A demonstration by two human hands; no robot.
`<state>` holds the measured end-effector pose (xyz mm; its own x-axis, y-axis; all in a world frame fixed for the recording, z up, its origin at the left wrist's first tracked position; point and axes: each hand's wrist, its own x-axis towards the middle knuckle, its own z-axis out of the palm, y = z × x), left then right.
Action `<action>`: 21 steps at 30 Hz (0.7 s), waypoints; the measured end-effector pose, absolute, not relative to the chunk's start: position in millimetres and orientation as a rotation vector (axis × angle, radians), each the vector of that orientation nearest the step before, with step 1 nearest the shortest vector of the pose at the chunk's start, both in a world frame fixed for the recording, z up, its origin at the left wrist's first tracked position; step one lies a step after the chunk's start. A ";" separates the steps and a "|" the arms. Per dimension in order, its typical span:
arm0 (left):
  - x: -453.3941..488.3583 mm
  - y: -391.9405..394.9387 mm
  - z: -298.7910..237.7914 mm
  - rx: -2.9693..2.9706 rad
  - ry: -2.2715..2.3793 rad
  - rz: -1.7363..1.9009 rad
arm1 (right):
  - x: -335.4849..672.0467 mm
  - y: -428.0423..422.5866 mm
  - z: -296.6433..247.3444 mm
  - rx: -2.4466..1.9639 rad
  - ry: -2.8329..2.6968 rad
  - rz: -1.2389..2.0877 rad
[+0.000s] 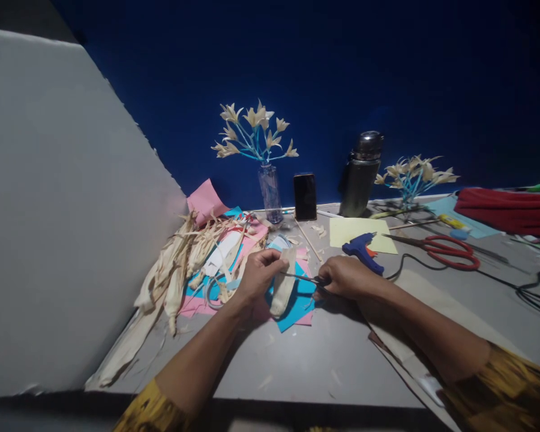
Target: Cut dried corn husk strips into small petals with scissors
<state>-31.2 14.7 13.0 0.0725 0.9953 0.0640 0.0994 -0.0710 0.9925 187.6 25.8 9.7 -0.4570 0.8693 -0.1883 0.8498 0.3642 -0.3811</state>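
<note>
Our left hand [260, 276] pinches a flat, pale husk strip [282, 295], our right hand [345, 276] grips dark-handled metal scissors [302, 277]; trimming, seemingly, next needs steadiness

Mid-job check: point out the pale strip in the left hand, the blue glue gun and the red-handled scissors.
Pale strip [284, 293]: head view, on its lower face.
Blue glue gun [359, 245]: head view, on its body.
Red-handled scissors [428, 243]: head view, where blades meet handles.

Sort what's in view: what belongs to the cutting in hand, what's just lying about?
In the cutting:
- pale husk strip, in the left hand
- dark-handled scissors, in the right hand

Apparently just lying about:
- phone
- flask
- red cloth
</note>
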 end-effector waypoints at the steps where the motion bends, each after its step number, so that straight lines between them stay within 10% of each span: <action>1: -31.0 14.5 13.6 1.376 1.204 1.157 | 187.9 25.7 9.2 -1.605 -2.566 0.645; 9: -36.3 25.0 3.6 1.224 1.202 1.349 | 190.5 27.9 8.1 -1.611 -2.466 0.627; 21: -31.4 22.1 8.4 0.727 0.901 1.331 | 171.6 15.9 -8.4 -1.126 -2.010 1.517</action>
